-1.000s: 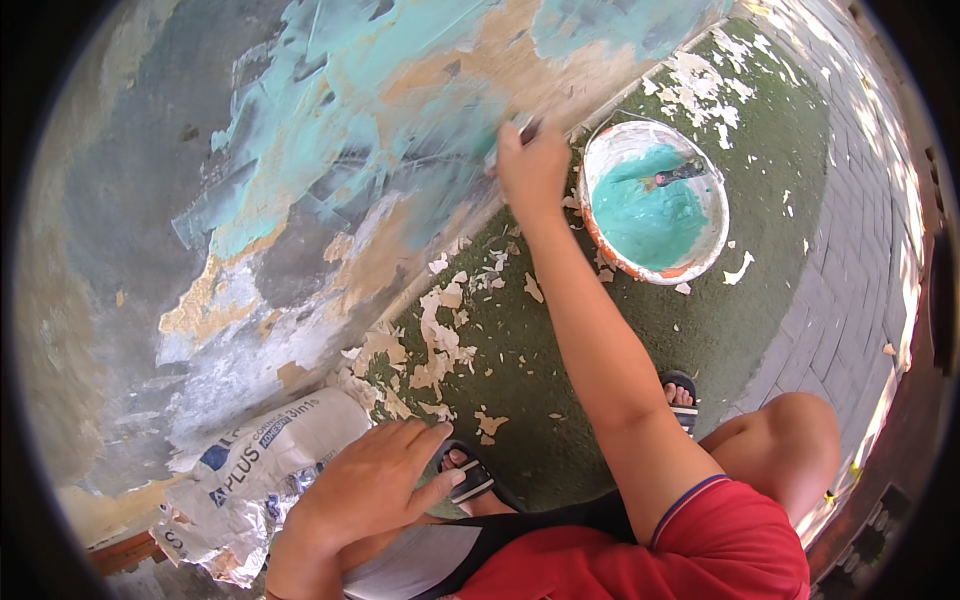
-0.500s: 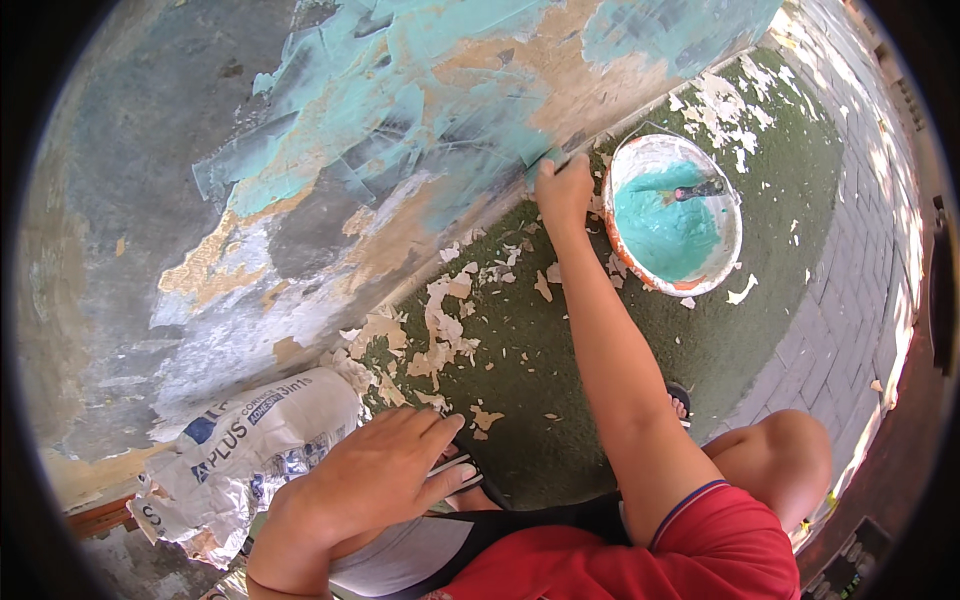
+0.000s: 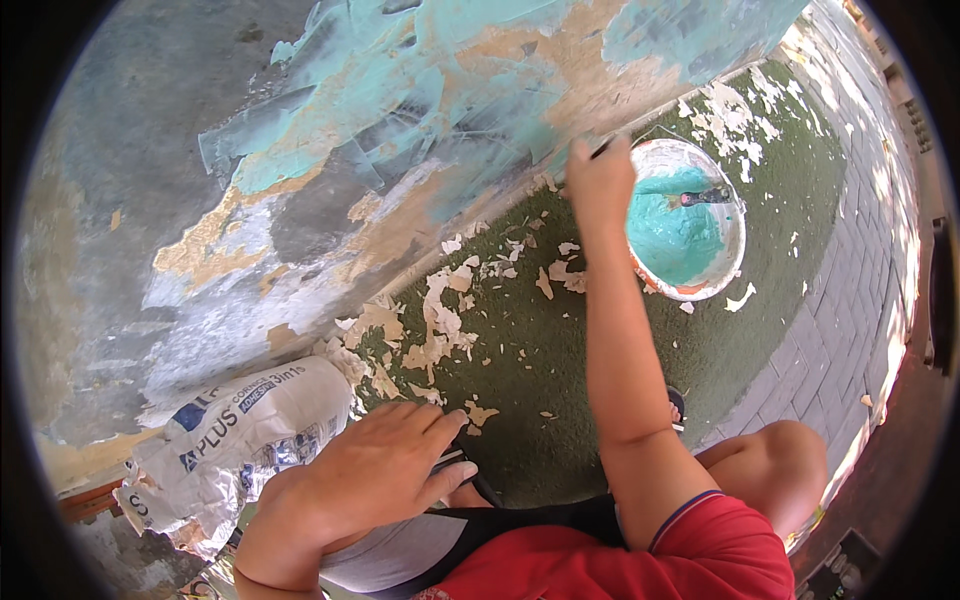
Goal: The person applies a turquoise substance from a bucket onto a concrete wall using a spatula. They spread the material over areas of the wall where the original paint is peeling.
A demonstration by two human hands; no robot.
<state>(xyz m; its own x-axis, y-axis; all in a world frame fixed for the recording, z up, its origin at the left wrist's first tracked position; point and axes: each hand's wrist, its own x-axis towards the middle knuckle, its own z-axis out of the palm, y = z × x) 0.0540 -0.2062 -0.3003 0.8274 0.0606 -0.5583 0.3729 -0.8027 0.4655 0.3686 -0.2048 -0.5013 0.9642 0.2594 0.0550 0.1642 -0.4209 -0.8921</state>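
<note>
My right hand [image 3: 602, 195] is closed round what looks like a putty knife [image 3: 600, 150]; only a bit of its dark handle shows, and the blade is hidden. It is raised by the foot of the wall, just left of a white bucket [image 3: 741, 255]. Teal paste [image 3: 670, 235] coats the inside of the bucket, and a dark-handled tool [image 3: 705, 196], perhaps a brush, leans in it. Low in the view my left hand [image 3: 385, 460] rests over my leg with nothing in it, fingers stretched and thumb apart. Teal strokes partly cover the patchy wall [image 3: 330, 90].
A crumpled white bag [image 3: 265, 410] lies against the wall at the lower left. Pale peeled flakes [image 3: 440, 320] litter the green ground covering [image 3: 530, 410] along the wall base and beyond the bucket. Grey paving [image 3: 840, 270] runs along the right.
My right hand has drawn back from the lower wall, moving right toward the bucket, and now overlaps its left rim. My left hand keeps its place. The view has shifted slightly.
</note>
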